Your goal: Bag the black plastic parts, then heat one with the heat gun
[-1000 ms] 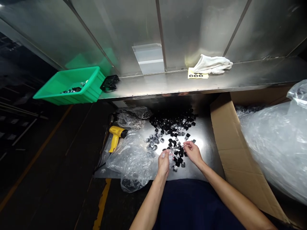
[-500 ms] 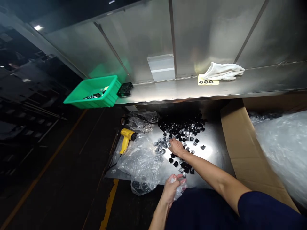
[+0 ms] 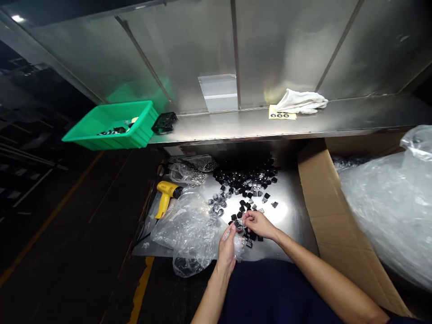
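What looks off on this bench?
The clear plastic bag beside the left hand sags over the front edge of the metal table, so it might slide off. The green bin seems to jut past the end of the shelf. Small black parts lie loose and scattered, which may be normal. No damage visible.

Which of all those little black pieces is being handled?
The black piece held where the left hand and right hand meet; the others lie on the metal surface.

Head view looks forward, down at hands (image 3: 227, 248)
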A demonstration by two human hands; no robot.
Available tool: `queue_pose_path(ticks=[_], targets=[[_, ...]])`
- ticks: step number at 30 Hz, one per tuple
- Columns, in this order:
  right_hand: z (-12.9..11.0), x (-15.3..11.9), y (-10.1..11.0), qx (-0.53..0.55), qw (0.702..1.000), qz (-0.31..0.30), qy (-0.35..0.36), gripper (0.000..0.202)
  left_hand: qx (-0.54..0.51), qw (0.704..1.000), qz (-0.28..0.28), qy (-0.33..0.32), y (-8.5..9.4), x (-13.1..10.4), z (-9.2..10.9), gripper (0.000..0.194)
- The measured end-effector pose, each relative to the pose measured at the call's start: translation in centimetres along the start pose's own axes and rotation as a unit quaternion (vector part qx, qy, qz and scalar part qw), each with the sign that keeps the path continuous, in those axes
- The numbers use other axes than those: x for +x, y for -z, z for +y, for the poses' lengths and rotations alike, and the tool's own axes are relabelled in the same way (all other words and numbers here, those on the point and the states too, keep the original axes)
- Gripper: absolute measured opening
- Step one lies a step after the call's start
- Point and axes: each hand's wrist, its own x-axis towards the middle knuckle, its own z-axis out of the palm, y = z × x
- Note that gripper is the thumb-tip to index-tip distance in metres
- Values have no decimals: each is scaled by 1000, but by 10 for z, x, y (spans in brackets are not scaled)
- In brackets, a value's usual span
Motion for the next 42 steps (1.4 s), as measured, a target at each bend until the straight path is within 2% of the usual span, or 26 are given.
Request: queue_pose_path(ticks=[4, 7, 10, 12, 14, 16, 20, 25, 28, 31, 34, 36, 38, 40, 42], targets=[[1, -16, -1, -37, 995, 85, 44, 12, 12, 1000, -23, 13, -3, 3, -3, 63], [3, -21, -3, -49, 991, 109, 51, 16, 6, 1000, -13, 14, -2, 1, -9, 59], [4, -22, -4, -13, 997, 67, 35, 25, 10, 1000, 2, 13, 0, -1, -12, 52], [5, -21, -1, 28, 999, 22, 0, 27, 21, 1000, 1, 3, 4, -1, -13, 47], [6, -19, 4, 72, 997, 13, -39, 28, 30, 999, -5, -10, 7, -1, -15, 43], [9, -16, 11, 102, 992, 47, -57, 31, 35, 999, -12, -21, 10, 0, -16, 40], [23, -13, 18, 115, 984, 131, -28, 36, 52, 998, -8, -31, 4, 0, -18, 39], [37, -11, 34, 69, 952, 297, -15, 35, 143, 982, 35, -120, -20, 7, -16, 32], [36, -13, 51, 45, 942, 333, -24, 34, 175, 974, 53, -135, -38, 19, -11, 29], [34, -16, 61, 40, 945, 324, -20, 35, 175, 973, 44, -142, -51, 28, -2, 29], [35, -15, 59, 12, 948, 318, -20, 34, 158, 977, 46, -137, -51, 25, 10, 33], [35, -8, 50, -35, 957, 287, -15, 31, 140, 983, 35, -116, -42, 17, 16, 34], [31, 6, 37, -129, 967, 218, -3, 30, 125, 989, 19, -82, -29, 6, 17, 33], [23, 29, 22, -230, 961, 149, 17, 29, 117, 993, 2, -31, -13, -5, 12, 39], [13, 58, 5, -294, 948, 114, 38, 31, 106, 994, -9, 20, 1, -16, 4, 45]])
